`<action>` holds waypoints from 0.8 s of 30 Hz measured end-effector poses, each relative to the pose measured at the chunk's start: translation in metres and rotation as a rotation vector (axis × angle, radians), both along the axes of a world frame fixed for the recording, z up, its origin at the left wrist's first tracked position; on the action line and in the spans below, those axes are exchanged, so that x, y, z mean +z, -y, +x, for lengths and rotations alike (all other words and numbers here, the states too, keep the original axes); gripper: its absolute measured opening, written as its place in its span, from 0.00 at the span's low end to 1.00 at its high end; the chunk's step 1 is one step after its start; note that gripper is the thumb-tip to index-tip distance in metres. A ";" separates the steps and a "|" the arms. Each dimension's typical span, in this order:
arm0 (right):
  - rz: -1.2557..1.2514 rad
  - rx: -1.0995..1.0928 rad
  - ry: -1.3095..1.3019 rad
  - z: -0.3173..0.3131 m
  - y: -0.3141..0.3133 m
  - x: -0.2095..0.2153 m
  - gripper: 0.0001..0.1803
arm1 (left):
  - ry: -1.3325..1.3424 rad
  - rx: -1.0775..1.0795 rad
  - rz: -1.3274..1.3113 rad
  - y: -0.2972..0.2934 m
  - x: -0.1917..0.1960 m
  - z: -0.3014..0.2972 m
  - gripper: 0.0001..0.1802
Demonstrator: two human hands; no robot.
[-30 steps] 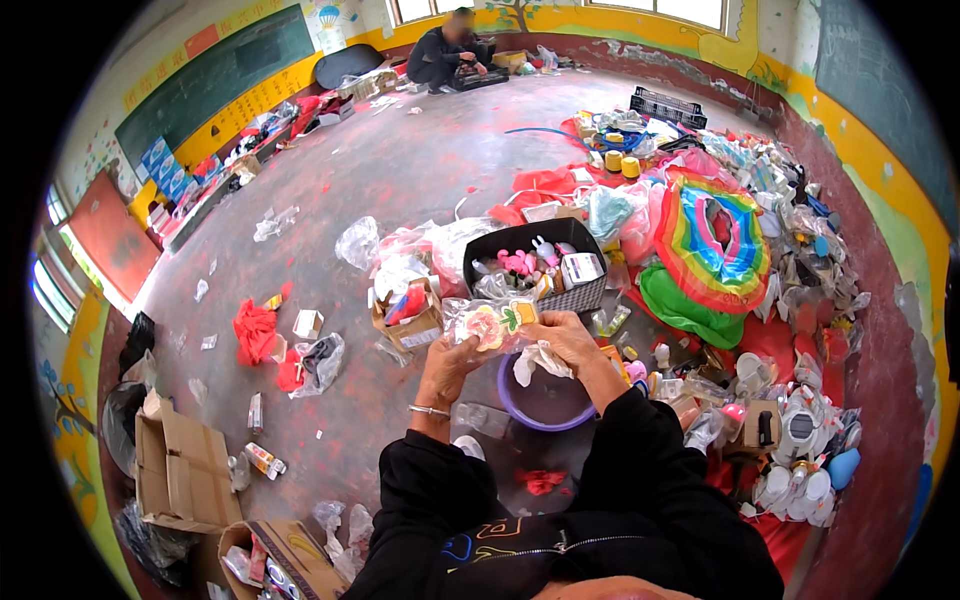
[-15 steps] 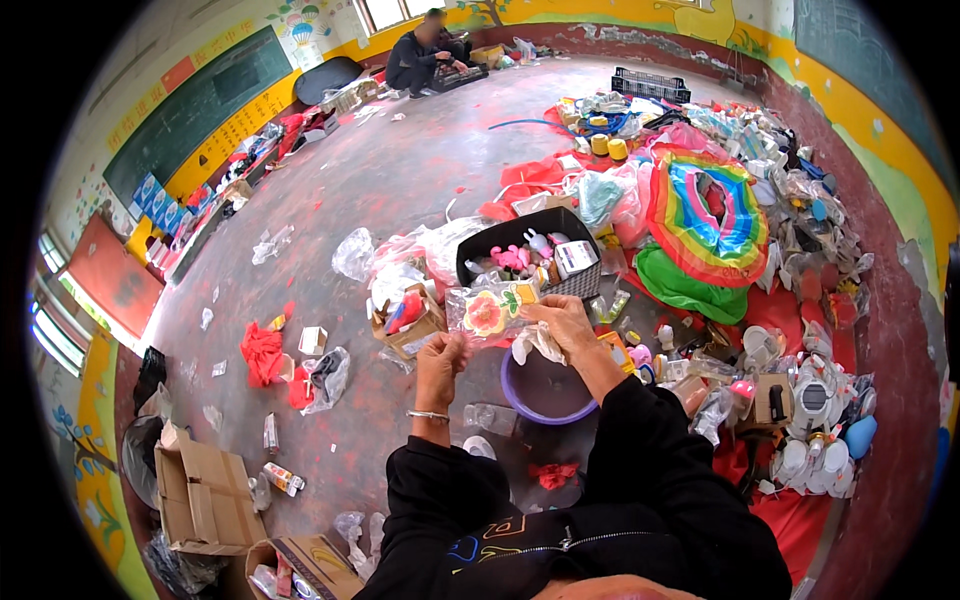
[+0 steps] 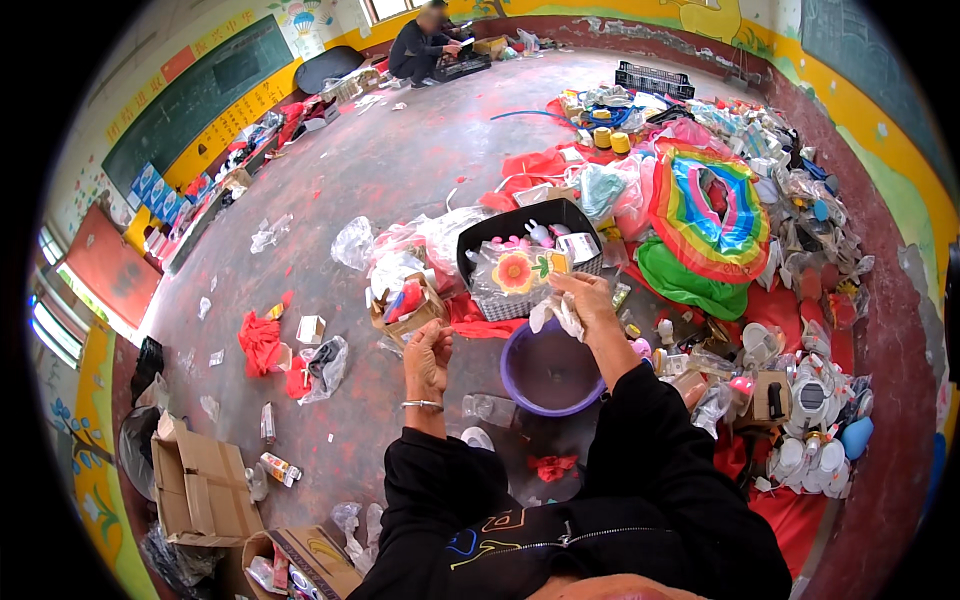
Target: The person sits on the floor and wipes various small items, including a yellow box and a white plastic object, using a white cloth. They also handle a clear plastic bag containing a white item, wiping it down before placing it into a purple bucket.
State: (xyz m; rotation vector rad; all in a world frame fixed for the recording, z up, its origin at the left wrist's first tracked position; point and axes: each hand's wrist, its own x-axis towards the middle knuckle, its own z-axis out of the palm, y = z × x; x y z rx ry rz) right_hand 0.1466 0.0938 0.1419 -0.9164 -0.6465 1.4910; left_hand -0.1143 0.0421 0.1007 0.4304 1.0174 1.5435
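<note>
My right hand (image 3: pixel 587 300) grips a clear plastic packet with a flower-shaped piece (image 3: pixel 516 272) in it, pink-red and yellow with green leaves. From the same hand hangs a crumpled whitish piece (image 3: pixel 560 315), thin like cloth or plastic. The packet is in front of a black woven basket (image 3: pixel 495 302) that holds small toys and boxes. Apart from the packet, my left hand (image 3: pixel 428 358) is raised with its fingers curled together; what they hold, if anything, is too small to make out. Below my right hand stands a purple-rimmed basin (image 3: pixel 512 385).
At the right lies a heap of mixed goods with a rainbow inflatable ring (image 3: pixel 665 215) and a green bag (image 3: pixel 690 285). A small open carton (image 3: pixel 420 310) stands beside the basket. Larger cardboard boxes (image 3: pixel 205 490) are at lower left. Another person (image 3: pixel 420 50) crouches far back.
My left hand has let go of the packet's left edge and dropped down and left. The packet has shifted right in my right hand. The far person has leaned forward over a dark crate.
</note>
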 end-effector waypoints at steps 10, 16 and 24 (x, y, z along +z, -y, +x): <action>-0.034 0.071 0.001 -0.011 0.010 0.005 0.09 | 0.012 -0.109 -0.089 0.002 -0.010 -0.007 0.17; -0.056 0.193 0.102 -0.021 0.009 -0.017 0.10 | -0.023 -0.276 -0.023 0.011 0.021 0.022 0.20; -0.042 0.358 0.234 -0.034 0.017 -0.019 0.09 | -0.215 -0.203 0.018 0.006 0.010 0.027 0.13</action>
